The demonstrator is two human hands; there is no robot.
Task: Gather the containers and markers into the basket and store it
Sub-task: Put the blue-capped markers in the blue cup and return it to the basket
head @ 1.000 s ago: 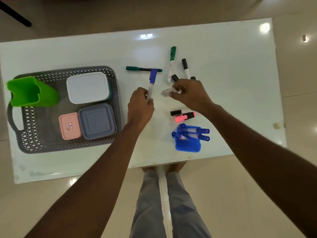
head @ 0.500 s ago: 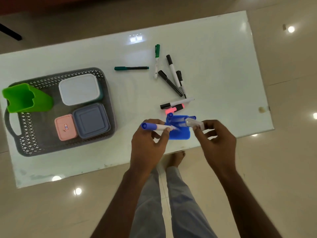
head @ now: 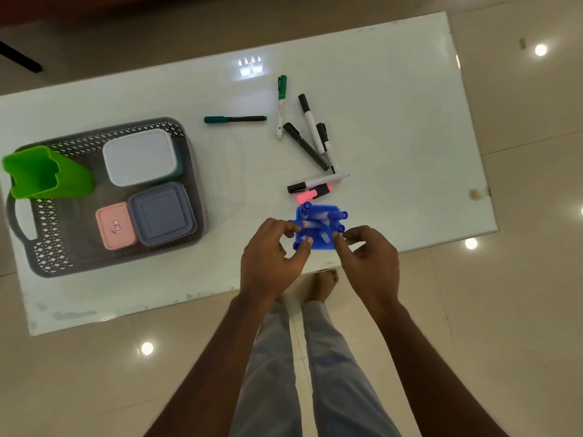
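The basket (head: 41,247) sat at the left end of the counter (head: 410,121). A green cup (head: 47,175) was in its far-left corner, and a white box (head: 140,156), pink box (head: 116,225) and grey box (head: 162,214) were packed close together, likely to save floor. The room left inside was mostly a strip along the near wall.

To the right a teal marker (head: 235,119) lay alone. Beyond it were a green marker (head: 281,102) and a loose fan of black markers (head: 304,146), with a pink highlighter (head: 315,193) just behind the blue holder (head: 315,244).

The holder stood close to the counter's near edge, presumably so markers could be bundled and carried over as one. The left hand (head: 271,260) curled at its left rim, with thumb and forefinger seemingly pinching a blue marker (head: 310,223) laid across the top. The bent fingertips of the right hand (head: 369,260) met the right rim. Whether they gripped it I could not tell.

Nothing stood between holder and basket, so a move left looked unobstructed. A nudge toward the person risked tipping the holder off the edge.
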